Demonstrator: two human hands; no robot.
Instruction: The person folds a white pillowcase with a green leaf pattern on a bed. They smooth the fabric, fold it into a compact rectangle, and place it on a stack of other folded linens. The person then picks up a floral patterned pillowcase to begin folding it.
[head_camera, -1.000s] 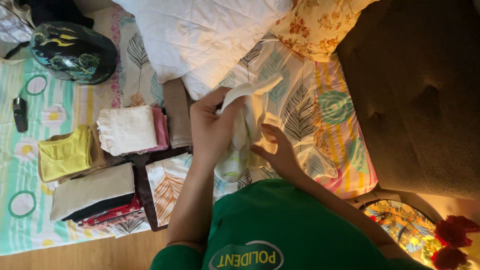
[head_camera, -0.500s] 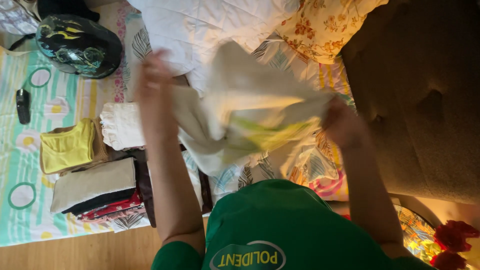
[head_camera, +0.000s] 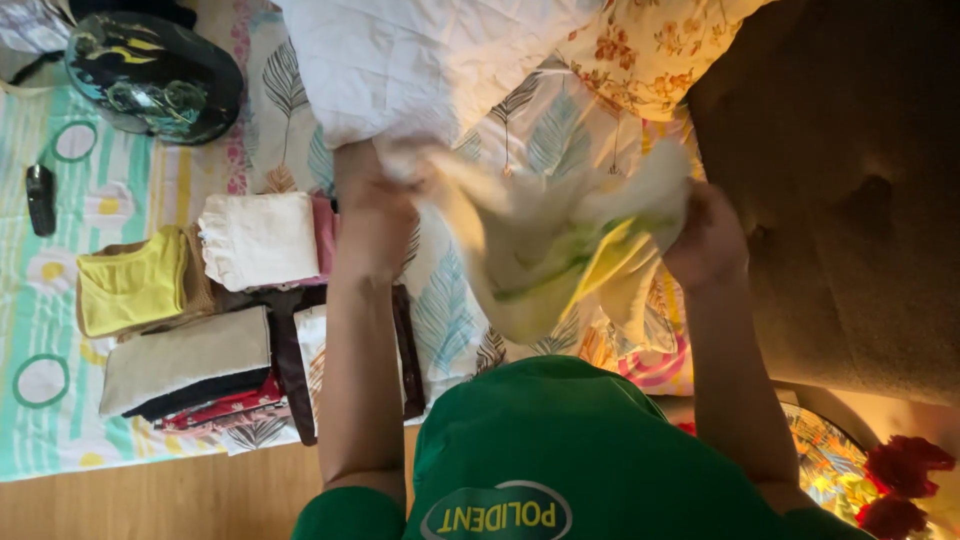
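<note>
A pale cream garment with a yellow-green print (head_camera: 545, 245) is stretched out in the air between my two hands, above a leaf-patterned bedsheet (head_camera: 455, 320). My left hand (head_camera: 375, 195) grips its left edge, close to a white quilt (head_camera: 420, 60). My right hand (head_camera: 705, 235) grips its right edge, near the brown padded headboard (head_camera: 850, 200). The cloth sags and bunches in the middle and looks blurred.
Folded clothes lie to the left: a white piece (head_camera: 260, 238), a yellow one (head_camera: 130, 285), a beige one (head_camera: 185, 355) on dark and red items. A dark helmet (head_camera: 155, 75) and a small black device (head_camera: 40, 198) rest on the striped sheet. A floral pillow (head_camera: 650, 50) sits above.
The garment was bunched between both hands close together; my hands have since moved apart and up, spreading it wide over the bed.
</note>
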